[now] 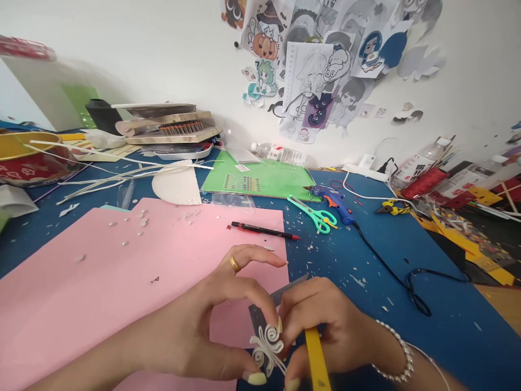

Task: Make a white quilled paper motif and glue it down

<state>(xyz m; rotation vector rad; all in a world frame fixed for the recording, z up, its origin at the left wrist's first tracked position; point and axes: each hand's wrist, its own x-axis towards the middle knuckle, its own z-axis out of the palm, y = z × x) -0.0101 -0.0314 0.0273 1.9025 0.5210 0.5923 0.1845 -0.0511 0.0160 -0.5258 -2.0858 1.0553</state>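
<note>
White paper strips, curled into a small quilled ornament [267, 347] of several scrolls, sit pinched between the fingertips of both hands. The left hand [203, 331] closes thumb below and forefinger above on the coils' left side, its other fingers spread and lifted, a gold ring [235, 264] on one of them. The right hand [329, 326] presses thumb and forefinger together on the coils' right edge and also grips a yellow stick-like tool [317, 361] that runs down out of frame; what kind of tool it is cannot be told. A pearl bracelet [393, 347] circles the right wrist.

Just behind the fingertips a grey metal ruler [280, 298] lies partly on a large pink paper sheet [101, 282], which spreads to the left of the left hand. Beyond the fingers lies a red-and-black pen [264, 230]; farther out are teal scissors [315, 214], a blue glue gun [336, 203] with its black cord [391, 271], and a green cutting mat [264, 182]. Long white paper strips [118, 171] lie far out to the left on the blue tabletop [407, 244].

Judging by its look, the ornament already has several finished curls joined together; whether more scrolls remain to be added cannot be told, though uncut strips lie unused
</note>
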